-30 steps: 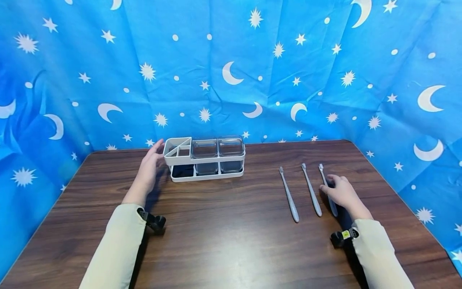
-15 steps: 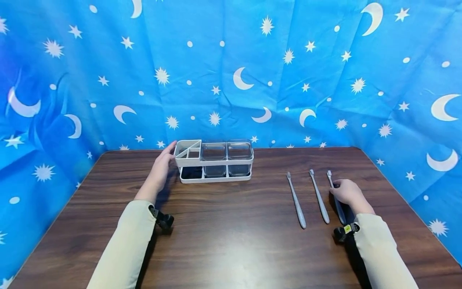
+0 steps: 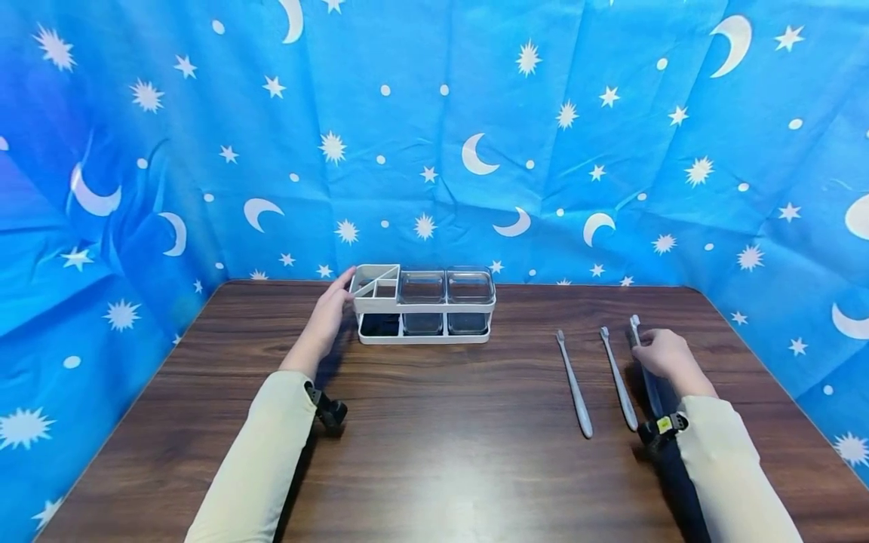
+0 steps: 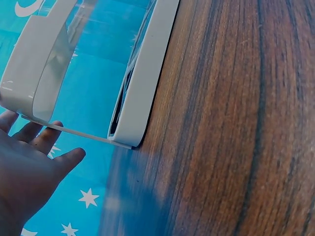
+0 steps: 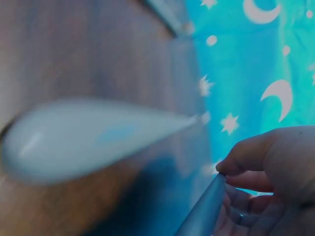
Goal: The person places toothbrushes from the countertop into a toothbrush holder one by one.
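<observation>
My left hand [image 3: 326, 320] rests its fingertips against the left end of a white two-tier toothbrush rack [image 3: 424, 308]. In the left wrist view the fingers [image 4: 47, 140] are extended at the rack's end panel and the thumb is apart from them. My right hand [image 3: 668, 354] pinches the rightmost grey toothbrush [image 5: 204, 206] between thumb and fingers. Its bristle head [image 3: 634, 322] points away from me, past the fingers. A middle toothbrush [image 3: 618, 381] and a left toothbrush [image 3: 575, 388] lie to the left of that hand on the wooden table.
Two clear cups [image 3: 422, 287] stand in the rack's right part, beside a divided white compartment [image 3: 375, 283]. A blue curtain [image 3: 407, 113] with moons and stars hangs behind the table [image 3: 434, 422] and along both sides.
My right hand has closed on the rightmost toothbrush, which has shifted slightly. The left hand stays at the rack. The head view has turned left, so everything appears further right.
</observation>
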{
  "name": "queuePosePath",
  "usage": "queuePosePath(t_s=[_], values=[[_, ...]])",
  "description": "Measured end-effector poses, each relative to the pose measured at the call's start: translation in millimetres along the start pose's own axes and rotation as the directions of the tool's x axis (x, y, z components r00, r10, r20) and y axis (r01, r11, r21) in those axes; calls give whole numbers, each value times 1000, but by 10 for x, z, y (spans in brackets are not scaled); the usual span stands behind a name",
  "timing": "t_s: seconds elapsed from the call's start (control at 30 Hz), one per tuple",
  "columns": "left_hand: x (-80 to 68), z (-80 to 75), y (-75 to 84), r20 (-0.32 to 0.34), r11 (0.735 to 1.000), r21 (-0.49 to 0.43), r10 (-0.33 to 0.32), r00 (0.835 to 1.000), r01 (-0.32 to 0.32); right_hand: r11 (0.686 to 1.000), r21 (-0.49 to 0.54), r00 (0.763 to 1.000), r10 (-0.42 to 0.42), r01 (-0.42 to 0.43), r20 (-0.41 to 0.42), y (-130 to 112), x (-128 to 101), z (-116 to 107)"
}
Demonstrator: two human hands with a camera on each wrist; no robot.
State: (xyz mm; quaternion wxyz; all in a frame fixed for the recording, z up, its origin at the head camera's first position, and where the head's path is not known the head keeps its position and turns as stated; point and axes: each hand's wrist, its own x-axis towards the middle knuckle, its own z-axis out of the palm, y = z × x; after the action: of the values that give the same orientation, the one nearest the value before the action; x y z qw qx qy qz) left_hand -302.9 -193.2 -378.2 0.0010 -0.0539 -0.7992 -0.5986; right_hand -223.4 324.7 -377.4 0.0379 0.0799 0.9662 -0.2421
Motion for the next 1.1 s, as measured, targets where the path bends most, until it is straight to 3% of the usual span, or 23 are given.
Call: queuePosePath(t_s=[0.17, 0.43, 0.8, 0.93, 1.1], values=[[-22, -34, -6, -9, 1000, -28, 12, 1000, -12, 992, 94, 996, -81, 85, -40, -421, 151, -128], [-16, -35, 9, 4, 997, -70, -21, 1000, 22, 942, 258, 976, -194, 213, -101, -1410, 297, -319], [-30, -11, 6, 37, 1000, -4, -20, 999, 20, 826, 413, 922, -316, 383, -222, -2569, 326, -310], [-40, -23, -7, 32, 1000, 31, 1, 999, -2, 783, 438, 896, -359, 441, -261, -2879, 301, -270], [-49, -55, -26, 34, 999, 36, 9, 999, -11, 752, 456, 879, -391, 476, -272, -3143, 276, -186]])
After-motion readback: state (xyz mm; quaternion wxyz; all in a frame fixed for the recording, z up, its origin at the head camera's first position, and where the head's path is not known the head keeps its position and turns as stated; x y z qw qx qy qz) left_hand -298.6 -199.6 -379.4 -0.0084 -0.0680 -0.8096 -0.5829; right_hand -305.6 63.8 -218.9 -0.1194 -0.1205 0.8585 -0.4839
